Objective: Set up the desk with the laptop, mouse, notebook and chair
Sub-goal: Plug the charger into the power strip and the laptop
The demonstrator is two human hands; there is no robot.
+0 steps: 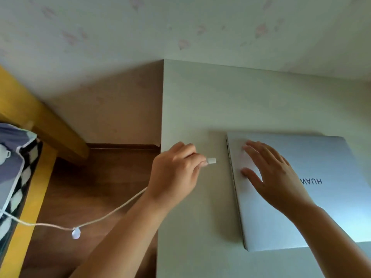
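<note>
A silver laptop (313, 199) lies closed on the pale desk (200, 101), its left edge with the ports facing the desk's left side. My right hand (269, 173) rests flat on the lid near that edge, fingers spread. My left hand (176, 171) pinches a white charging cable (112, 211) just behind its white plug (211, 161). The plug points at the laptop's left edge, a short gap away. No mouse, notebook or chair is in view.
The cable trails left over the brown wooden floor (96, 177) toward a yellow wooden bed frame (26, 213) with patterned bedding (14, 167). A small white clip (76, 233) hangs on the cable. A pale wall (180, 27) stands behind the desk.
</note>
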